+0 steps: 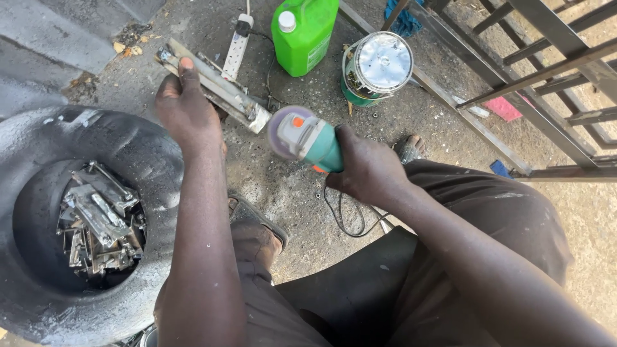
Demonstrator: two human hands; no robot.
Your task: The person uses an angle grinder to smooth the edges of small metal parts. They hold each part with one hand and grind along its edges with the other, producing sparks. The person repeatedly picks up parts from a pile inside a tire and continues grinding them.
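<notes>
– What do the hands hold?
– The left hand (pixel 186 106) clamps a stiff, sharp-edged metal bracket (pixel 218 87) on the concrete floor (pixel 283 193); the right hand (pixel 366 170) grips a green angle grinder (pixel 308 138), probably heavy, by its body.

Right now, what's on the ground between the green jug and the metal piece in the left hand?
In the head view, a white power strip lies between the green jug and the metal piece that the left hand holds.
</notes>
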